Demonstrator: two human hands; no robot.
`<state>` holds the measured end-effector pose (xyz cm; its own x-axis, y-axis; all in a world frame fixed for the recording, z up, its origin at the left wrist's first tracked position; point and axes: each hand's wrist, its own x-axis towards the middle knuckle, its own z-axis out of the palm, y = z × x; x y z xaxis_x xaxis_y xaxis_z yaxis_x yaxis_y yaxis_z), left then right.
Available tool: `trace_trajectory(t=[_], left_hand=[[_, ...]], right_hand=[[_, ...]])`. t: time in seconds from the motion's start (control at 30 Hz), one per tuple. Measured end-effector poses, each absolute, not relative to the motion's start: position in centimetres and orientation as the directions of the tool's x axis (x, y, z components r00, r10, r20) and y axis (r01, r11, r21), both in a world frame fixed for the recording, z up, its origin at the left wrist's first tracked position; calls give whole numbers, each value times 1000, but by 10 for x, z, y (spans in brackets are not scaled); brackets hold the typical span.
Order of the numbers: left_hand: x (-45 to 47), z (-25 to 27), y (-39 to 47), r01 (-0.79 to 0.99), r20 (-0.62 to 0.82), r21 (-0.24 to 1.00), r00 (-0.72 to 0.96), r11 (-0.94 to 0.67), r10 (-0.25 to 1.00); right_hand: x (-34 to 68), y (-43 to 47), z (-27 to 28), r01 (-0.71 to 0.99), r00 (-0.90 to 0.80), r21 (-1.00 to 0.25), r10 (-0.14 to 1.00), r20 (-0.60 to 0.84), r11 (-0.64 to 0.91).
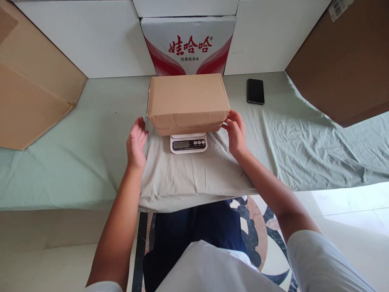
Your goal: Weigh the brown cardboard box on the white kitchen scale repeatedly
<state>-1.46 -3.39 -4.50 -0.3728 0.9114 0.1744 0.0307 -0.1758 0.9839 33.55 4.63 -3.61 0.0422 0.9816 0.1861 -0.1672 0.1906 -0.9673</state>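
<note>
A closed brown cardboard box (188, 95) rests on a small white digital kitchen scale (189, 144), covering its platform. Only the scale's front panel, with a grey display and round buttons, shows below the box. To the left of the box is my left hand (136, 144), fingers stretched and apart from the cardboard by a small gap. My right hand (235, 132) is at the box's front right corner, its fingertips at the side, thumb toward the front lower edge; it seems to touch the box without gripping it.
A black phone (255, 91) lies on the green cloth (100, 162) to the right. Behind stands a white and red printed carton (188, 44) between white panels. Large cardboard pieces flank the table, one on the left (36, 97) and one on the right (346, 65).
</note>
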Motion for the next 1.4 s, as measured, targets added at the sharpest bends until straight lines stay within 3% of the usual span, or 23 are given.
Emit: trace_trajectory(t=[0.63, 0.8, 1.07, 1.4], left_hand=[[-2, -34, -40, -6, 187, 980, -302, -198, 935], [-2, -41, -39, -10, 242, 968, -242, -252, 940], [-2, -60, -31, -20, 382, 923, -72, -384, 922], [0, -50, -33, -12, 347, 936, -113, -351, 931]], right_hand=[[335, 46, -38, -132, -4, -965, 973, 230, 228], [336, 44, -41, -113, -16, -941, 947, 322, 318], [334, 42, -39, -52, -186, -905, 886, 425, 423], [330, 40, -45, -70, -202, -888, 865, 460, 455]])
